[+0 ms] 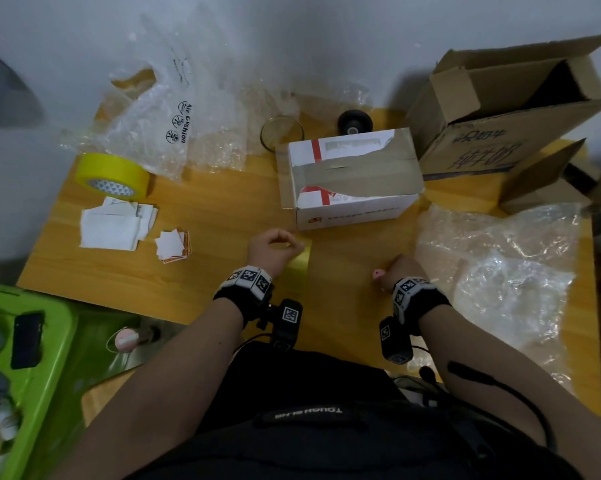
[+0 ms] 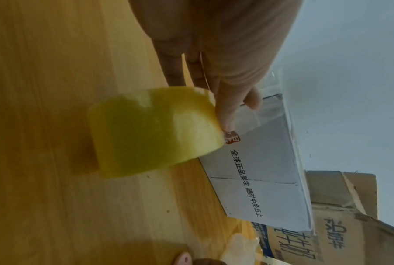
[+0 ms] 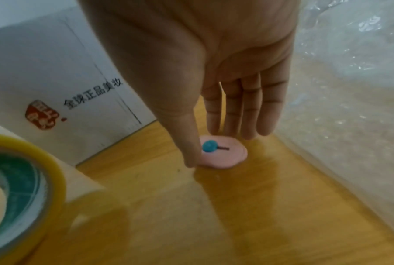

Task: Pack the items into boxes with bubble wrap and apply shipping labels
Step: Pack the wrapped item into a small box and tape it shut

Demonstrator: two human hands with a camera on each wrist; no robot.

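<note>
A white box (image 1: 354, 174) sealed with clear tape stands mid-table; its printed side shows in the left wrist view (image 2: 259, 179) and the right wrist view (image 3: 55, 71). Just in front of it, my left hand (image 1: 292, 244) (image 2: 223, 114) grips a roll of clear yellowish tape (image 1: 301, 259) (image 2: 153, 132) (image 3: 17, 179) by its rim, a little above the table. My right hand (image 1: 396, 268) (image 3: 203, 150) reaches down onto a small pink disc (image 1: 378, 273) (image 3: 223, 154) with a blue knob. The disc lies flat on the wood, and the thumb and fingertips pinch its opposite edges.
Bubble wrap (image 1: 500, 271) (image 3: 350, 89) covers the right side, and air-cushion film (image 1: 174, 109) the back left. A yellow tape roll (image 1: 113, 174), white labels (image 1: 112, 226) and small stickers (image 1: 172, 245) lie left. A glass (image 1: 281, 135), a black item (image 1: 354, 123) and open cardboard boxes (image 1: 500, 109) stand behind. A green bin (image 1: 32, 358) sits below left.
</note>
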